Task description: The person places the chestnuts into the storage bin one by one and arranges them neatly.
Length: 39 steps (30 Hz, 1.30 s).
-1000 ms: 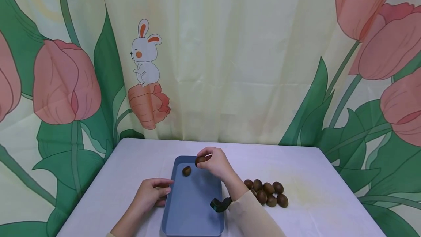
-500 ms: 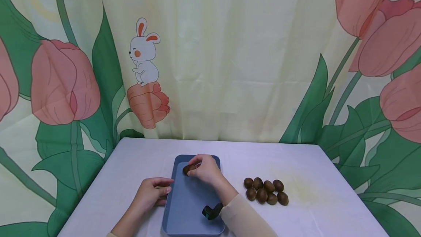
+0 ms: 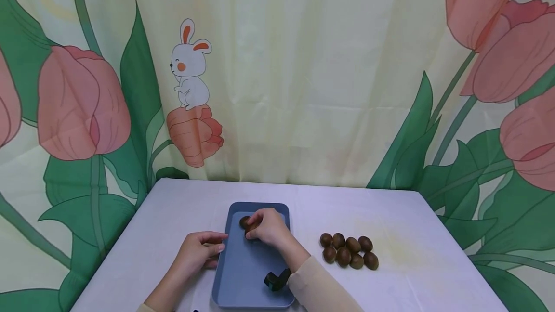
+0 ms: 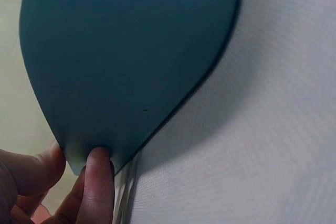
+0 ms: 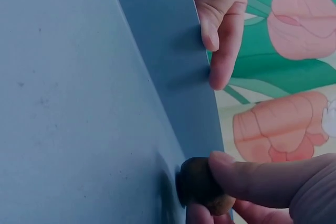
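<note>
My right hand (image 3: 270,227) is over the far left part of a blue-grey tray (image 3: 253,278). Its thumb and fingers pinch a brown chestnut (image 5: 202,182), held close to the tray floor; whether it touches is unclear. Another chestnut (image 3: 244,221) lies just beyond those fingertips, near the far left corner. Beside the tray's left side is my left hand (image 3: 197,253), its extended fingers touching the outer wall. In the left wrist view, a straight finger (image 4: 98,182) rests against the outside of the tray.
Several chestnuts (image 3: 343,257) sit in two loose rows on the white cloth, right of the tray. A black device (image 3: 277,279) is strapped to the right wrist, low over the tray. Behind the table (image 3: 416,235) hangs a curtain (image 3: 303,85) printed with tulips and a rabbit.
My right hand has brought its chestnut from the tray's far edge leftward and nearer, beside the one lying there. My left hand has stayed at the tray's side.
</note>
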Motion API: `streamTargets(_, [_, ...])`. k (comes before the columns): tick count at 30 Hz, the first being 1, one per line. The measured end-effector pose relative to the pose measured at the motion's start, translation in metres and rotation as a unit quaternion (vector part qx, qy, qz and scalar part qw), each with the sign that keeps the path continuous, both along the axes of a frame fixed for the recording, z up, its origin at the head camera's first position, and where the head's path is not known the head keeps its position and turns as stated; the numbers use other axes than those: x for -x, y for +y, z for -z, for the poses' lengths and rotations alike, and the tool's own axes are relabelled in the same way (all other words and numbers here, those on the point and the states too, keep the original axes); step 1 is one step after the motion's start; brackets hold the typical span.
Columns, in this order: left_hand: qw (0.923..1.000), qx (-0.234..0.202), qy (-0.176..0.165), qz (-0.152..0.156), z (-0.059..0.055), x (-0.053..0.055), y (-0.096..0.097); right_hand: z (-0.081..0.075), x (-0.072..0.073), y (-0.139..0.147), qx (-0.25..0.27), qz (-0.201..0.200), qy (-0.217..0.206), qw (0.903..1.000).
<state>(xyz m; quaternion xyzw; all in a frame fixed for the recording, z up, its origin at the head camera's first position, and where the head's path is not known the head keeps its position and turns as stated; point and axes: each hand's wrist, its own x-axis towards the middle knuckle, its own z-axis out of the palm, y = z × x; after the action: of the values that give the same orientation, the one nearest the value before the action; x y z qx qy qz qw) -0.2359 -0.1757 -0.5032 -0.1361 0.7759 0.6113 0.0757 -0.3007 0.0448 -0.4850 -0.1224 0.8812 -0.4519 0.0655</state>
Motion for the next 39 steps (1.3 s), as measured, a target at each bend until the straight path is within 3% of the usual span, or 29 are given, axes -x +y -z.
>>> streamTargets(23, [1.0, 0.005, 0.002, -0.002, 0.0019, -0.0007, 0.0009, 0.0012, -0.0019, 0.0021, -0.025, 0.023, -0.012, 0.9994])
streamTargets(39, [0.9999, 0.001, 0.009, -0.005, 0.0009, -0.0011, 0.0015, -0.0019, -0.003, -0.0014, -0.023, 0.008, -0.008, 0.9997])
